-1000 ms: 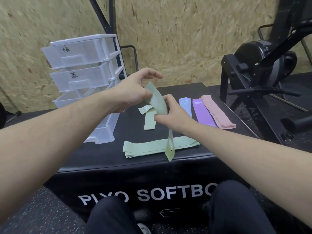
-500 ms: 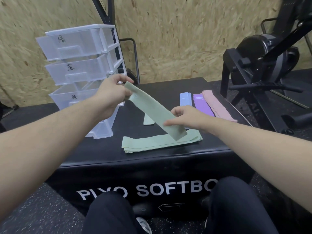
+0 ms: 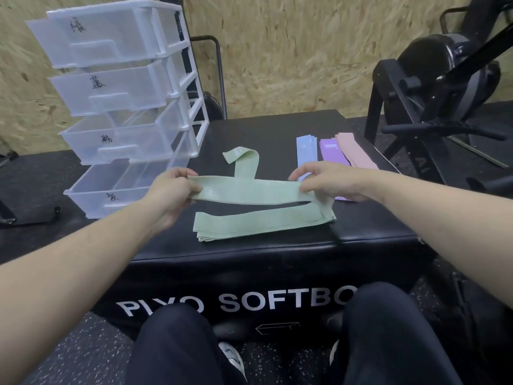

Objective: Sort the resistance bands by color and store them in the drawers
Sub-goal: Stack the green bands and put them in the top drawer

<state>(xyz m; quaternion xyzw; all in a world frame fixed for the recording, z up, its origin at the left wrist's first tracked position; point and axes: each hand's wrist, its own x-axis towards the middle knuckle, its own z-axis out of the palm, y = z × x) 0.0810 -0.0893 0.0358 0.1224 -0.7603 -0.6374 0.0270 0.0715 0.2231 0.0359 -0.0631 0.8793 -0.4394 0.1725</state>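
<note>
Black soft box (image 3: 277, 254) beneath both hands. Drawer unit (image 3: 116, 107) beyond the left hand (image 3: 173, 191). Green band (image 3: 249, 191) stretched flat, pinched at each end by left hand and right hand (image 3: 330, 182), just above stacked green bands (image 3: 261, 222).

Pale green band (image 3: 249, 191) stretched between both hands; a pale green stack (image 3: 261, 223) just below them. Beyond the right hand (image 3: 330, 182) lie light blue (image 3: 305, 151), purple (image 3: 330, 150) and pink bands (image 3: 355, 151). Black desk (image 3: 263, 129), white lettering. Translucent white drawers (image 3: 116, 87), black handwritten marks.
</note>
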